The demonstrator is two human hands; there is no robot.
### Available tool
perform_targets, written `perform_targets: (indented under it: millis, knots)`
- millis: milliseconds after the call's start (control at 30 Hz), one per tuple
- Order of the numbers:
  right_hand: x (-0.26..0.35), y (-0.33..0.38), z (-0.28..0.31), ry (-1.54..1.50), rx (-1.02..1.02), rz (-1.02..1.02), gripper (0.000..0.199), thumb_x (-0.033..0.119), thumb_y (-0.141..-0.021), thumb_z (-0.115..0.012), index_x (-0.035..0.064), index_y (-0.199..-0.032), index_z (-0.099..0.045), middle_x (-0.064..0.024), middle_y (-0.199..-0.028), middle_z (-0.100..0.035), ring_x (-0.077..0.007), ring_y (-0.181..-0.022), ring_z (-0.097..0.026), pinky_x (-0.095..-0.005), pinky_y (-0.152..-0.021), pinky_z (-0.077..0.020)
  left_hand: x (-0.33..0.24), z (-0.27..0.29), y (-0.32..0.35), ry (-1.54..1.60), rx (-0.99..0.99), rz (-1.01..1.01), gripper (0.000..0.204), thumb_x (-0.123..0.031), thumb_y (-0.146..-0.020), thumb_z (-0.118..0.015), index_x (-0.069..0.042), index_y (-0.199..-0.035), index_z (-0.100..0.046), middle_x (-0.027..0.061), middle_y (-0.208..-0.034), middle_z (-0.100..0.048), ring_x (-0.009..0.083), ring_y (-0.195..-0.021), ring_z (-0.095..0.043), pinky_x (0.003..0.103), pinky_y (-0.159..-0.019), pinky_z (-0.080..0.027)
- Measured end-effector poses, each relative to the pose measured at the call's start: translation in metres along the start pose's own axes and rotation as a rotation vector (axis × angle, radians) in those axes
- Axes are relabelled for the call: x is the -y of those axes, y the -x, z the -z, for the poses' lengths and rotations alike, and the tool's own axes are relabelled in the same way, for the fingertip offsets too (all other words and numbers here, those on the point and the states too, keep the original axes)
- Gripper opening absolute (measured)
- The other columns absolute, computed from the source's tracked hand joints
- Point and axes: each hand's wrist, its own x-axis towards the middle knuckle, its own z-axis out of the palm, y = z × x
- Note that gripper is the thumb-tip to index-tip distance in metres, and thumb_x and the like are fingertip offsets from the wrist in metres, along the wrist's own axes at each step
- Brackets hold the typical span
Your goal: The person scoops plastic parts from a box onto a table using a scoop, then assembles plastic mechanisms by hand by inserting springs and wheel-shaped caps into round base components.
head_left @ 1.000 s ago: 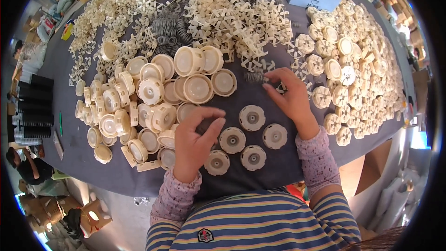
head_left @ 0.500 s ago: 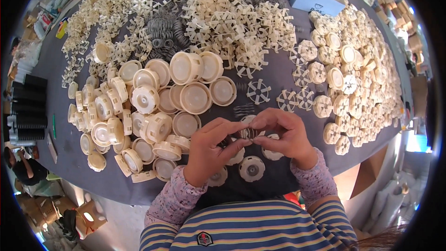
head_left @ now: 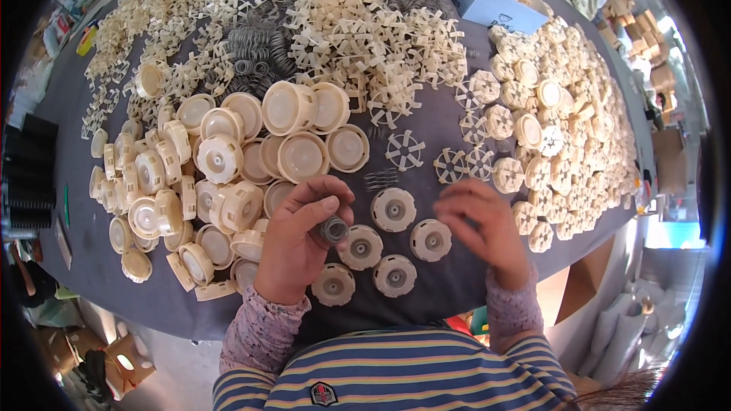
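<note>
My left hand (head_left: 293,240) is closed around a grey coil spring (head_left: 333,229), whose round end shows between thumb and fingers. Whether it is one spring or a few nested together, I cannot tell. Apart from it on the right, my right hand (head_left: 483,224) hovers with fingers spread, slightly blurred and holding nothing visible. Between and below the hands, several round cream plastic caps (head_left: 394,209) lie on the dark cloth, hollow side up. Just beyond them rest a few loose springs (head_left: 381,178) and a spoked cream plastic ring (head_left: 404,151).
A large heap of cream caps (head_left: 221,158) fills the left. Farther back are piles of spoked rings (head_left: 343,38) and grey springs (head_left: 255,49). Spoked-face caps (head_left: 563,129) cover the right side, with a blue box (head_left: 495,4) behind them.
My hands have parted. The left has drawn left with the spring, while the right has let go and moved right. The caps beneath them are now uncovered, and the whole view has shifted slightly.
</note>
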Motion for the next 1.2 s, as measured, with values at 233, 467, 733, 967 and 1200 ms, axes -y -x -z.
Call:
perform_targets:
  millis: [233, 467, 733, 967, 1200]
  knots:
    - [-0.027, -0.067, -0.037, 0.050, 0.032, -0.037, 0.026, 0.008, -0.089, -0.082, 0.0039, -0.113, -0.075, -0.0115, -0.109, -0.070, -0.0277, -0.088, -0.072, -0.0361, -0.075, -0.0582, 0.003, 0.012, -0.004, -0.108, 0.132, -0.015, 0.018, -0.010, -0.103, -0.068, -0.004, -0.120, -0.070, 0.0048, -0.106, -0.071, 0.0064, -0.074, -0.066, 0.020, -0.055, -0.049]
    - [-0.011, -0.039, -0.028, -0.432, -0.054, -0.255, 0.023, 0.004, -0.098, -0.074, 0.0006, -0.121, -0.073, -0.0064, -0.103, -0.072, -0.0121, -0.092, -0.072, -0.0308, -0.078, -0.0576, 0.014, 0.002, 0.002, -0.621, 0.036, -0.231, 0.037, -0.006, -0.094, -0.079, -0.005, -0.130, -0.068, 0.0044, -0.114, -0.070, 0.0043, -0.074, -0.060, 0.020, -0.067, -0.050]
    - [0.035, 0.015, -0.036, -0.406, 0.201, -0.259, 0.021, 0.004, -0.098, -0.074, 0.0038, -0.119, -0.074, -0.0113, -0.109, -0.075, -0.0223, -0.087, -0.076, -0.0341, -0.077, -0.0607, 0.002, -0.007, 0.009, -0.904, 0.189, -0.472, 0.026, -0.005, -0.092, -0.081, -0.005, -0.118, -0.076, 0.0038, -0.105, -0.072, 0.0069, -0.075, -0.062, 0.023, -0.064, -0.050]
    - [0.043, 0.020, -0.037, -0.117, 0.126, -0.023, 0.020, 0.000, -0.087, -0.080, 0.0032, -0.107, -0.076, -0.0103, -0.097, -0.074, -0.0270, -0.086, -0.074, -0.0370, -0.073, -0.0592, -0.013, -0.007, 0.024, -0.811, 0.012, -0.389, 0.018, -0.005, -0.096, -0.078, -0.004, -0.114, -0.076, 0.0018, -0.097, -0.072, 0.0051, -0.072, -0.060, 0.023, -0.063, -0.047]
    - [0.019, -0.051, -0.022, -0.074, -0.018, -0.122, 0.012, 0.002, -0.092, -0.077, -0.0002, -0.104, -0.076, -0.0104, -0.104, -0.076, -0.0177, -0.081, -0.070, -0.0291, -0.070, -0.0545, -0.007, 0.012, 0.072, -1.112, -0.052, -0.467, 0.020, -0.006, -0.089, -0.082, -0.004, -0.107, -0.076, 0.0054, -0.094, -0.071, 0.0128, -0.069, -0.062, 0.027, -0.062, -0.048]
